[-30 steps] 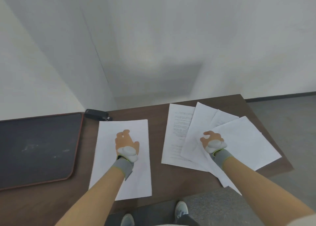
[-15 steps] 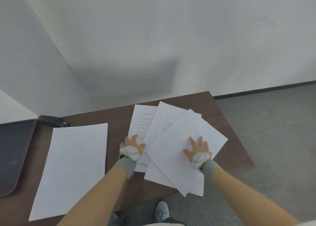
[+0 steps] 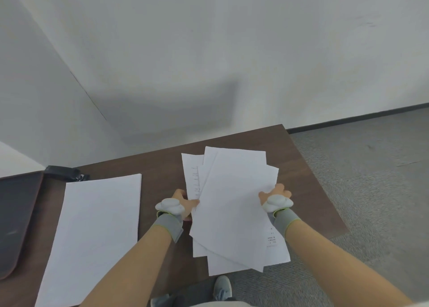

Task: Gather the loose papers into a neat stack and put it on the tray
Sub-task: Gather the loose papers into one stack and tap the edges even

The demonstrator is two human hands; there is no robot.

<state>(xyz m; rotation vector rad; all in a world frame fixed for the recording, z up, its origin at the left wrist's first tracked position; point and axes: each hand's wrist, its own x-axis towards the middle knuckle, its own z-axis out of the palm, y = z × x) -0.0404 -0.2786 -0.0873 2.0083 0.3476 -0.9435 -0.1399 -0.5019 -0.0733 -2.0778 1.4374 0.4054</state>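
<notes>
Several white sheets form a rough, fanned bundle of papers [image 3: 234, 204] over the right half of the brown table [image 3: 162, 167]. My left hand [image 3: 180, 203] grips the bundle's left edge and my right hand [image 3: 275, 197] grips its right edge. The sheets' corners stick out unevenly, and the lower ends hang past the table's front edge. A separate white sheet [image 3: 97, 232] lies flat on the table to the left, touched by neither hand. The dark tray [image 3: 16, 216] with a reddish rim sits at the far left, partly cut off by the frame.
A black stapler-like object [image 3: 66, 173] lies at the back of the table beside the tray. White walls meet in a corner behind the table. Grey carpet [image 3: 371, 179] lies to the right, and my shoes [image 3: 221, 288] show below the table's front edge.
My left hand went from the left sheet to the right-hand pile. Both hands pushed the spread sheets together and now grip the bundle's sides. The view has turned to the right.
</notes>
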